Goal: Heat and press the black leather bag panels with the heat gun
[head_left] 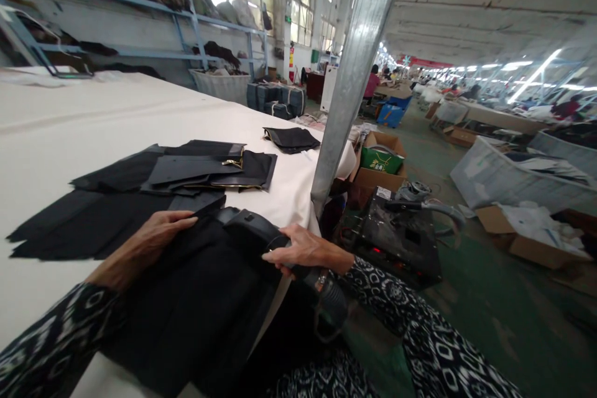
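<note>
My right hand (303,249) is wrapped round a black hand-held tool (252,224) with a rounded head and a ribbed hose (333,298) hanging below it. The tool's head rests against the upper edge of a black fabric piece (200,298), which drapes over the near table edge. At that same upper edge, to the left of the tool, my left hand (161,233) pinches the cloth between thumb and fingers. More black fabric pieces (102,217) lie in overlapping layers beyond my left hand, some with gold-coloured zips (233,163).
A white-covered table (205,115) spreads out ahead, with a folded black piece (293,138) near its far edge. A metal post (354,62) rises at its right side. On the floor stand a black machine box (396,236), cartons (527,236) and a white bin (508,174).
</note>
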`<state>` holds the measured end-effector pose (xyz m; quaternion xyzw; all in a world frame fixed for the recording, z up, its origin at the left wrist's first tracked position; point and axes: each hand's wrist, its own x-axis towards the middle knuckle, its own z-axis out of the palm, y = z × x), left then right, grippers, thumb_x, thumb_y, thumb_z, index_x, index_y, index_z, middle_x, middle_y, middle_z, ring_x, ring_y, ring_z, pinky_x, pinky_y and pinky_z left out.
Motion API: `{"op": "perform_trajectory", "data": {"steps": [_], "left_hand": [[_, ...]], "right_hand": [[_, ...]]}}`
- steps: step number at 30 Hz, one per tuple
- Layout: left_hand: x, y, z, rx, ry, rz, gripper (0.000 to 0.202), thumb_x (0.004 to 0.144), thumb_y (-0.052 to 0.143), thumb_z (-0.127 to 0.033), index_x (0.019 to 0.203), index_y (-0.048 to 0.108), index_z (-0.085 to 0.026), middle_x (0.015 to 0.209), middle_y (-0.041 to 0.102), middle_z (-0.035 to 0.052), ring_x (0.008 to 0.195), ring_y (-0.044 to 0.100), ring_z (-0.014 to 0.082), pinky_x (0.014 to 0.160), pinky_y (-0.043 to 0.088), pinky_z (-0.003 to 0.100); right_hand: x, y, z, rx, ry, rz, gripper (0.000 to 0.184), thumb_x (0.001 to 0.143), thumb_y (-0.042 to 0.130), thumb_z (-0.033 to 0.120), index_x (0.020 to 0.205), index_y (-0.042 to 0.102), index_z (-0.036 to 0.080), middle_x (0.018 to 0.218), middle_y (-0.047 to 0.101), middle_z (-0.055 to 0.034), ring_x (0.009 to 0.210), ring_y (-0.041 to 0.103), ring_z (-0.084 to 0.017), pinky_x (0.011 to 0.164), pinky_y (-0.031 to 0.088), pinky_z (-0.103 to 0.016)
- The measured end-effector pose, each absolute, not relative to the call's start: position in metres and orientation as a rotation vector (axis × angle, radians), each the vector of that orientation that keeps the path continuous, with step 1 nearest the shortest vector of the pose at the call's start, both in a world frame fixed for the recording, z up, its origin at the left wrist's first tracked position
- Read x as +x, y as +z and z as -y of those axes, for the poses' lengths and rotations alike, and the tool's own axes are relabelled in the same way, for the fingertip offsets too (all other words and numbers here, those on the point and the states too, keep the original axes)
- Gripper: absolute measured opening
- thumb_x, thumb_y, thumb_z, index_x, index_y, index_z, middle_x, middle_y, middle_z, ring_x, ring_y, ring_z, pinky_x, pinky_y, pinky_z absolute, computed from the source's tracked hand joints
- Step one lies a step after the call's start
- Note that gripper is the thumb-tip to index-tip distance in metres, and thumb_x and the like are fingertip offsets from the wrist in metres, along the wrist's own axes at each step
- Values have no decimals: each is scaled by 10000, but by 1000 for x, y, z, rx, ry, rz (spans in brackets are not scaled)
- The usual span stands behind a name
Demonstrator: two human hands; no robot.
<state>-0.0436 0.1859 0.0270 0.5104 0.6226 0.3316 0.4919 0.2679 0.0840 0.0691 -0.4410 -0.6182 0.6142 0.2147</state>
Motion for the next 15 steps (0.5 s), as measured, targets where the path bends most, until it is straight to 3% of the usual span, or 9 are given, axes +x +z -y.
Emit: {"op": "perform_trajectory", "data": {"steps": [4,7,15], "left_hand": [[-43,26,-172,1076,783,-1443,776,491,905,-436,1170,679,-136,794,780,67,666,717,213,611,578,288],[-41,25,-166,1008,841,-1397,874,477,936,-408,1260,639,-157,826,789,58,663,722,182,603,576,244],[-20,11,-148,884,841,-1204,664,549,931,-300,1151,694,-151,928,797,82,711,742,178,658,607,237]], "right_hand": [[252,63,-97,-1156,1761,1675,366,751,796,437,768,575,145,624,596,16,489,563,-99,436,483,-204],[245,57,-104,-1115,1762,1678,389,736,812,459,786,584,148,636,604,17,497,570,-101,441,492,-208],[238,74,-121,-1122,1644,1673,307,847,706,377,690,579,146,583,601,5,460,565,-92,437,483,-192]]}}
